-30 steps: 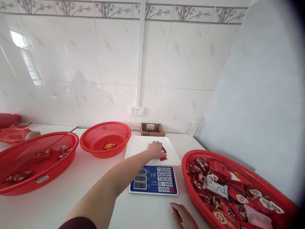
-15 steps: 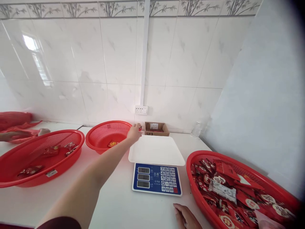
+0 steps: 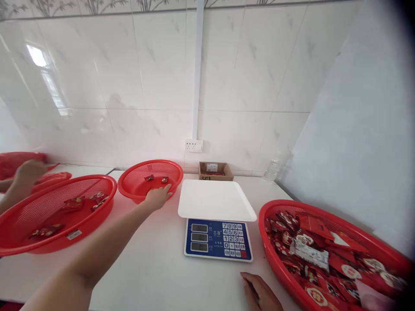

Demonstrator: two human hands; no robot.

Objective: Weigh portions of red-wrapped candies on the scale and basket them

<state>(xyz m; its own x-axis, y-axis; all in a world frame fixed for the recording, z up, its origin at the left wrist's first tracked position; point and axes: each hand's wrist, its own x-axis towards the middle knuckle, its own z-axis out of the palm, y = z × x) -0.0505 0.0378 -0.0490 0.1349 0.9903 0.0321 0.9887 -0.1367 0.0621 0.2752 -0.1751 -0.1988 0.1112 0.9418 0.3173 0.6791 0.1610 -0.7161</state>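
My left hand [image 3: 158, 198] is over the near right rim of the middle red basket [image 3: 128, 195], its fingers stretched out and nothing seen in them. Two small wrapped packets show in that basket, a dark red packet [image 3: 149, 177] and a brown-and-red packet [image 3: 165, 179]. Low in the view, my right hand [image 3: 261, 293] rests on the white table with loosely curled fingers and no object visible in them. It lies between the digital scale [image 3: 218, 239] and the right red basket [image 3: 269, 250]. The scale's white pan [image 3: 215, 201] is bare.
Red packets and a silvery-white packet [image 3: 309, 254] fill the right basket. A left red basket [image 3: 87, 224] holds several packets. Another person's hand [image 3: 30, 170] is by red bags [image 3: 19, 162]. A cardboard box [image 3: 215, 176] and a clear plastic container [image 3: 271, 169] stand near the tiled wall.
My left hand has moved left and down from beside the scale pan to the middle basket, where two small packets now show. The other person's hand has risen. My right hand stays put.
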